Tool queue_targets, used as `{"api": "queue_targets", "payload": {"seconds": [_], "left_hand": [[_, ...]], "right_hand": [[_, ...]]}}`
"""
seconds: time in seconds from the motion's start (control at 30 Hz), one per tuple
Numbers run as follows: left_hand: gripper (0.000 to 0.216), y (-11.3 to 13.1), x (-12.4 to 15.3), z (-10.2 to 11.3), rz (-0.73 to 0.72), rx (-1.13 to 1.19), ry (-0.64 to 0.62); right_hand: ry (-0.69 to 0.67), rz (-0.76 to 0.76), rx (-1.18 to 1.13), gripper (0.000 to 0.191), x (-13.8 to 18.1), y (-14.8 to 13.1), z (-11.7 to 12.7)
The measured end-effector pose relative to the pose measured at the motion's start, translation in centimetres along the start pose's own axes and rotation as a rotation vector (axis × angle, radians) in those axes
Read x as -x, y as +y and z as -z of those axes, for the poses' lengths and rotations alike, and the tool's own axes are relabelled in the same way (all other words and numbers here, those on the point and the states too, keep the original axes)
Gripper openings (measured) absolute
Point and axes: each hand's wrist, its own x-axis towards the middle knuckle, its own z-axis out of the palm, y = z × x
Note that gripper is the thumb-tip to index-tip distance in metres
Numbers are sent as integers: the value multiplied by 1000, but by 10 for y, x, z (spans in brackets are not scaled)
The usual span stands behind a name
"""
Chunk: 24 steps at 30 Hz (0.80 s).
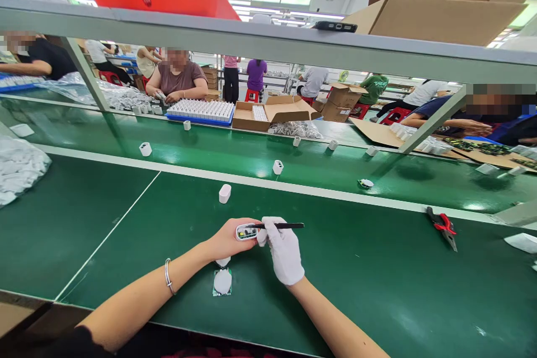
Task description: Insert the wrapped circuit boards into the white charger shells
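Note:
My left hand, bare with a bracelet on the wrist, is closed around a small white open housing with parts showing inside it. My right hand wears a white glove and grips a thin black tool whose tip reaches into the housing. Both hands hover low over the green bench. Just below my left hand, a white oval piece lies on a small clear square on the bench. A white capsule-shaped part stands a little beyond my hands.
Red-handled cutters lie at the right. A heap of white parts in plastic sits at the left. Small white housings dot the conveyor belt beyond. Several people work across it, by a tray of white parts and cardboard boxes. A metal shelf runs overhead.

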Motion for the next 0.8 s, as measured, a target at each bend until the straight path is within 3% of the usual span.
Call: {"api": "queue_targets", "payload": {"seconds": [0.27,0.47,0.8], "left_hand": [[35,-7,-1,1,-28,-87,-31],[31,-1,0,1,-162,-215,-62],[33,7,4,4,-225,-278,-30]], "right_hand": [[-3,20,82,31,-1,-13,9],[-15,0,64,27,1,-12,8],[-24,85,58,27,1,-10,14]]}}
